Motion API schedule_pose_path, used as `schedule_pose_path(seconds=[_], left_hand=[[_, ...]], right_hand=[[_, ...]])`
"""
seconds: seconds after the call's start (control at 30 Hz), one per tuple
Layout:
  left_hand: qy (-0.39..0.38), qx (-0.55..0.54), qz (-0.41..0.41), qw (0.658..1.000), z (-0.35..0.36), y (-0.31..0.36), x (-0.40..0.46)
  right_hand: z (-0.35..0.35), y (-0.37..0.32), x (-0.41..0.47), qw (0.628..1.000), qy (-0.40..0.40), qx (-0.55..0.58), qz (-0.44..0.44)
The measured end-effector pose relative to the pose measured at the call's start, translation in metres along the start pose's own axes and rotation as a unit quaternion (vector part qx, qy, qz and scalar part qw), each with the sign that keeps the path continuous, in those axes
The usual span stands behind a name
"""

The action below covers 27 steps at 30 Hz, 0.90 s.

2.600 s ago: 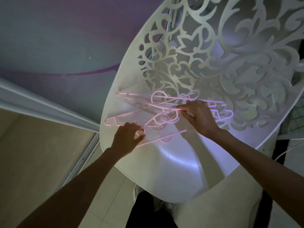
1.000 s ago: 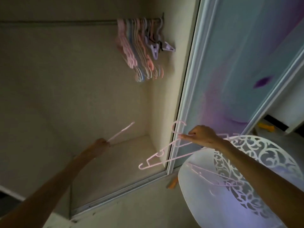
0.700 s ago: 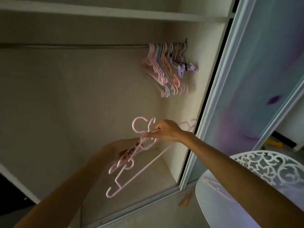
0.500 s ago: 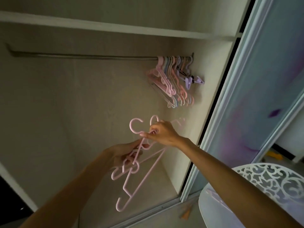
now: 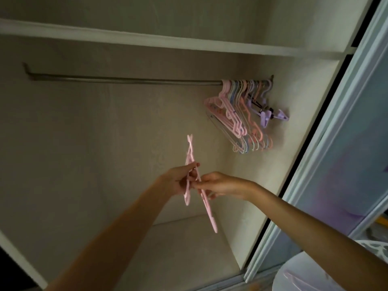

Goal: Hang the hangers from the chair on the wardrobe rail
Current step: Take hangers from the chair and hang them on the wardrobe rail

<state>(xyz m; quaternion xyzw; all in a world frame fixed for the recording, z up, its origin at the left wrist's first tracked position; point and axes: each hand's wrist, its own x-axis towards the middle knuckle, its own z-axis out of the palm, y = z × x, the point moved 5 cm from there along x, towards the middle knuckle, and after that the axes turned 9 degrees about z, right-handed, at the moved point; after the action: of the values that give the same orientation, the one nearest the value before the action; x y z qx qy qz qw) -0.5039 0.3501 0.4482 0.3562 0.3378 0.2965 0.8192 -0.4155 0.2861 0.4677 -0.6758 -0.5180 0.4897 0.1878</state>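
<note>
Pink hangers [image 5: 190, 164] turned edge-on since earlier; left hand [image 5: 178, 181], right hand [image 5: 218, 184] both pinching them

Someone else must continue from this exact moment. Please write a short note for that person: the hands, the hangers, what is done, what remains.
Left hand: grip on pink hangers, held edge-on below the rail.
Right hand: pinches the same bunch from the right.
Done: a bundle of hangers already hangs at the rail's right end.
Left: hook the held ones on the rail; a few more lie on the chair, bottom right.
</note>
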Motion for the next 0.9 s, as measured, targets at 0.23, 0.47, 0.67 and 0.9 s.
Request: schedule_pose_path(seconds=[0.23, 0.47, 0.67, 0.9], left_hand=[[0.094, 0.044, 0.129, 0.986, -0.008, 0.044, 0.045], [0.181, 0.116, 0.174, 0.961, -0.049, 0.092, 0.074], [0.157, 0.232, 0.207, 0.937, -0.053, 0.137, 0.088], [0.11, 0.271, 0.217, 0.931, -0.051, 0.161, 0.087]], right_hand=[[-0.07, -0.006, 0.022, 0.985, 0.162, 0.059, -0.013], [-0.137, -0.025, 0.037, 0.955, 0.297, 0.001, -0.02], [-0.184, -0.102, 0.078, 0.92, 0.381, -0.068, -0.062], [-0.184, -0.107, 0.133, 0.935, 0.35, -0.049, -0.015]])
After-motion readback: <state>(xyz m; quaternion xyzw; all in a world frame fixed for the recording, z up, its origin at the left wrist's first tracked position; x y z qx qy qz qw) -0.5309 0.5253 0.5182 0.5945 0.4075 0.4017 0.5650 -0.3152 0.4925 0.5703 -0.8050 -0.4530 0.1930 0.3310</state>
